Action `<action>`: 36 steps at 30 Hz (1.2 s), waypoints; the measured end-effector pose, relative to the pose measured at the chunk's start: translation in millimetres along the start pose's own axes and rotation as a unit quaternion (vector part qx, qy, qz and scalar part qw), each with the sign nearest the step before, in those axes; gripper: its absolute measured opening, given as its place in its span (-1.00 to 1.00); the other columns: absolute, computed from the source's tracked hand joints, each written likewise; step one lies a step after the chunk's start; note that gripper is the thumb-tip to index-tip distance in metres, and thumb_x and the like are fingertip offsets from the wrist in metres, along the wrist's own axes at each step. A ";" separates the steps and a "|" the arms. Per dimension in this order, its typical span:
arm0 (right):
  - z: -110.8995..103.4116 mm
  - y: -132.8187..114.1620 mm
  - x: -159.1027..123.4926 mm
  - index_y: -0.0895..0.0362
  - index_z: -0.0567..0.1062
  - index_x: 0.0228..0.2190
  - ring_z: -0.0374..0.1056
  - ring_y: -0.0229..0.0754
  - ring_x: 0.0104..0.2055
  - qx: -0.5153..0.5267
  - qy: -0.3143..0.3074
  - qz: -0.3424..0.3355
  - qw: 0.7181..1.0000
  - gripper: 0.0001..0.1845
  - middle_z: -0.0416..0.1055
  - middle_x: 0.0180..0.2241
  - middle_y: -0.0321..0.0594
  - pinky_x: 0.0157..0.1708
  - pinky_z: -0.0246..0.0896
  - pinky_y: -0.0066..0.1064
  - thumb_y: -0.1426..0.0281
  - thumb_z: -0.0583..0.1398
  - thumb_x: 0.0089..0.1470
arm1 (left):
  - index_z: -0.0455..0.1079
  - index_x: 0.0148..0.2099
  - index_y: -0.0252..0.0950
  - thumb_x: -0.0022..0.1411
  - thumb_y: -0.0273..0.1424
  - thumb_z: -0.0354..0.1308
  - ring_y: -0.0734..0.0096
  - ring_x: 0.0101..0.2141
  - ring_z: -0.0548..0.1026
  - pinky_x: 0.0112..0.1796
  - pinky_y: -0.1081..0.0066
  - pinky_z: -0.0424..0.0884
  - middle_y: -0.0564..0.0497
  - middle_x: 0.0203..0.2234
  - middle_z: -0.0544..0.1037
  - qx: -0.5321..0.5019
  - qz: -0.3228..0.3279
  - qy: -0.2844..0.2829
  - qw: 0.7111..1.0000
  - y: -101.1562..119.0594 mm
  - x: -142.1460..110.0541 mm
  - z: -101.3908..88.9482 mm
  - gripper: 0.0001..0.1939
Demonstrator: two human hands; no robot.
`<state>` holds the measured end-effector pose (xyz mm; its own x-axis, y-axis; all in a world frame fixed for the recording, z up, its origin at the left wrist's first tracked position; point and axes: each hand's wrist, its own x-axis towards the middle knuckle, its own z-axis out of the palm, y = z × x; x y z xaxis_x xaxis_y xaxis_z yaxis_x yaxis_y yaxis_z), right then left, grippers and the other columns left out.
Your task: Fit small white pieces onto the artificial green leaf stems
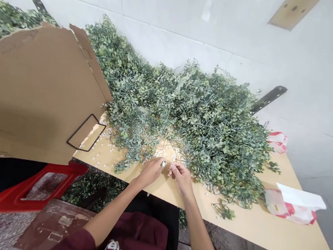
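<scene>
My left hand (151, 172) is closed over the table's front edge, with a small shiny piece (163, 163) showing at its fingertips; its kind is too small to tell. Just to the right, my right hand (181, 176) is closed in a pinch, and whatever lies between its fingers is hidden. A narrow gap separates the two hands. Behind them spreads a large heap of artificial green foliage sprigs (213, 121). Small white bits (167, 150) lie scattered on the wooden tabletop (166, 189) between my hands and the foliage.
At left a big cardboard sheet (41, 90) stands beside the heap, a black rectangular frame (74, 145) near its corner. Red-and-white plastic bags (290, 209) lie at right. A loose sprig (225, 211) rests near the front edge. Below left is a red plastic stool (11, 201).
</scene>
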<state>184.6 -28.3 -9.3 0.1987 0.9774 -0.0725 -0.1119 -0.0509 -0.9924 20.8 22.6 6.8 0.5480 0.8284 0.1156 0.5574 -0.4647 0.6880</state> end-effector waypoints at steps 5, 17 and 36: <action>-1.2 -3.1 9.4 0.10 0.47 -0.40 0.30 -0.27 -0.53 0.042 -0.023 0.014 0.999 -0.78 0.38 -0.54 -0.32 -0.52 0.14 -0.44 0.21 0.31 0.02 | 0.36 -0.08 -0.27 0.40 -0.37 -0.10 0.32 -0.18 0.45 -0.14 0.39 0.34 -0.05 -0.21 0.49 -0.070 0.041 0.027 0.996 -7.1 7.4 -3.3 -0.78; -4.0 1.3 7.1 0.13 0.57 -0.40 0.29 -0.26 -0.56 0.020 -0.017 0.059 0.998 -0.72 0.48 -0.49 -0.23 -0.60 0.00 -0.45 0.17 0.35 -0.05 | 0.40 -0.18 -0.27 0.35 -0.49 -0.04 0.31 -0.20 0.42 -0.13 0.33 0.35 -0.05 -0.30 0.50 -0.092 0.132 0.050 0.986 -15.4 -0.3 0.4 -0.82; -6.2 -1.9 5.7 0.14 0.50 -0.50 0.16 -0.29 -0.61 -0.007 -0.061 0.070 0.996 -0.68 0.37 -0.63 -0.30 -0.57 -0.07 -0.43 0.15 0.27 0.08 | 0.38 -0.21 -0.30 0.35 -0.55 -0.09 0.29 -0.21 0.42 -0.16 0.32 0.35 -0.09 -0.28 0.50 -0.020 0.160 0.061 0.985 -14.4 -2.8 -0.1 -0.78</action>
<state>192.0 -23.9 -8.5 0.0615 0.9783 -0.1979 -0.1155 -0.1900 -0.9750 11.2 27.0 -3.4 0.6110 0.6747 0.4140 0.3419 -0.6966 0.6307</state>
